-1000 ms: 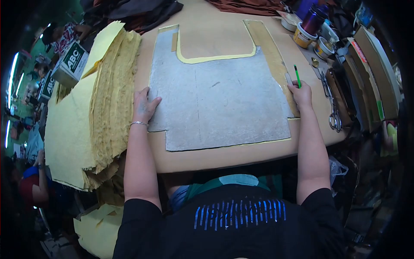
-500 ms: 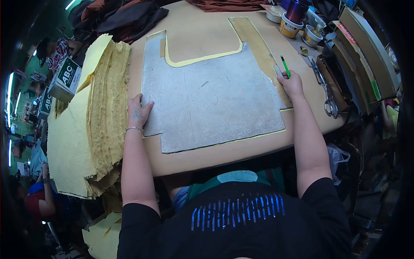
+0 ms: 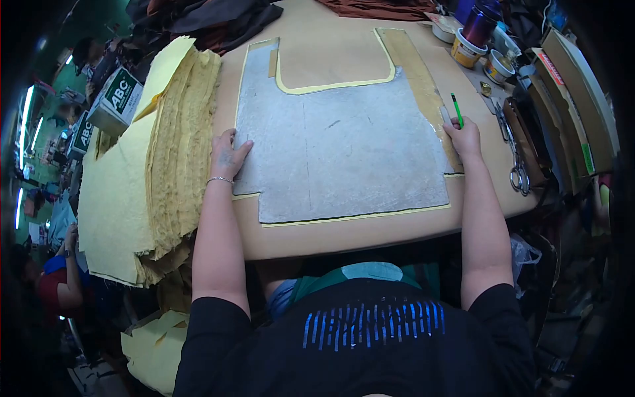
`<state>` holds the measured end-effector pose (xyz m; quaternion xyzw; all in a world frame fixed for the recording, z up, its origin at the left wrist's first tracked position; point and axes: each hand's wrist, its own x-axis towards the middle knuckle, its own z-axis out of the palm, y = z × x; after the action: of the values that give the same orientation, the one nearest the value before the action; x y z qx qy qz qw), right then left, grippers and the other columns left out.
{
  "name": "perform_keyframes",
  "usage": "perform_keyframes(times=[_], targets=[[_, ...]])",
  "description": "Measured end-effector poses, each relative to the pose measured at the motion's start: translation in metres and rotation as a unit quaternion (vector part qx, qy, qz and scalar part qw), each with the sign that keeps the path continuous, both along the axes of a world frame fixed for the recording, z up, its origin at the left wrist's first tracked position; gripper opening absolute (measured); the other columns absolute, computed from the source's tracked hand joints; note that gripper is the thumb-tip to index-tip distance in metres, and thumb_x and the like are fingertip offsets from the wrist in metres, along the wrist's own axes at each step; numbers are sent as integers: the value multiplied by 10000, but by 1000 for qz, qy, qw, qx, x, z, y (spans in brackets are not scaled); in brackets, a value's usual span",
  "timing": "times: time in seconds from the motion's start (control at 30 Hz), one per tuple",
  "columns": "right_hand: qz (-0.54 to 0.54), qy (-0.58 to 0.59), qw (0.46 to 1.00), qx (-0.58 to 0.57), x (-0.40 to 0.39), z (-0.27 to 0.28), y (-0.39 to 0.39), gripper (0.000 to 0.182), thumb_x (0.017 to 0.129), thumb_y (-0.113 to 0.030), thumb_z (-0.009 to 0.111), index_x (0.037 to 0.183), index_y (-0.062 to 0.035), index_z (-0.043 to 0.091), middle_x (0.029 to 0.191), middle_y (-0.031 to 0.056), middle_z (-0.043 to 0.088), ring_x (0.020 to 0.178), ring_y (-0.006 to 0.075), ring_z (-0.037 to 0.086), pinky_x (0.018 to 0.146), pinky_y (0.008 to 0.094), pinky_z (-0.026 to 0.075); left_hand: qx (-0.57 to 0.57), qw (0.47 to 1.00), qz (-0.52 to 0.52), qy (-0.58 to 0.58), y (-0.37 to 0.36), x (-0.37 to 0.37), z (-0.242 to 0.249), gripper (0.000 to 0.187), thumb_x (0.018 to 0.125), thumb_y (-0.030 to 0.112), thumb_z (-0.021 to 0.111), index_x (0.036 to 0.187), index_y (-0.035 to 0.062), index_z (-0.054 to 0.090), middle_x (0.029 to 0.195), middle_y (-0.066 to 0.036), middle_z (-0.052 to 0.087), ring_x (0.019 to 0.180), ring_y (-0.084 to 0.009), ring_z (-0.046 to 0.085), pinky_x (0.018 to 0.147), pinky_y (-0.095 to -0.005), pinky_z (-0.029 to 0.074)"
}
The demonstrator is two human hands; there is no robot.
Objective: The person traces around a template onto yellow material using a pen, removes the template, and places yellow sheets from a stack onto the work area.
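A grey, worn flat template (image 3: 344, 152) with a U-shaped cutout lies on a pale yellow sheet (image 3: 334, 86), whose margin shows along the cutout and front edge. A brown strip (image 3: 413, 63) runs up its right arm. At the template's left edge rests my left hand (image 3: 229, 155), thumb spread over the grey surface and fingers along the border. My right hand (image 3: 465, 139) is closed around a green pencil (image 3: 456, 109), dark end pointing up, beside the right edge. A thin light-coloured piece (image 3: 446, 117) lies by its fingers.
A thick stack of yellow sheets (image 3: 159, 172) stands left of the table (image 3: 331, 241). Scissors (image 3: 518, 173), tubs (image 3: 466, 49) and upright cardboard (image 3: 575, 92) line the right side. Dark cloth (image 3: 218, 26) lies at the back. Another person (image 3: 59, 291) is at far left.
The view has shifted and turned slightly. The yellow margin now shows along the template's whole front edge and at the front left notch. Both hands keep their places at the sides.
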<state>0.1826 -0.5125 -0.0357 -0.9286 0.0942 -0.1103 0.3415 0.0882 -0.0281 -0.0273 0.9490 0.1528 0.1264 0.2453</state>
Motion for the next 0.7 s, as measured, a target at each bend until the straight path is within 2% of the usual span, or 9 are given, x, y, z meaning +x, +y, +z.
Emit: perform_keyframes(times=[0.4,0.7], targets=[[10,-5,1000,8,-4,5,2,324,645,-201,682,864,12,574,753,115,598,693,205,578,656,301,450,-55,998,-9,-6,1,-2,2,554,629,264,704,1072,21,479,992,-180,443,934,-297,482,831,-347,396],[9,-9,1000,22,-4,2,1,336,648,-200,679,882,16,573,745,115,595,684,201,578,652,297,452,-51,999,0,-6,-4,-4,5,559,627,286,702,1064,13,485,981,-179,453,914,-292,486,823,-342,398]])
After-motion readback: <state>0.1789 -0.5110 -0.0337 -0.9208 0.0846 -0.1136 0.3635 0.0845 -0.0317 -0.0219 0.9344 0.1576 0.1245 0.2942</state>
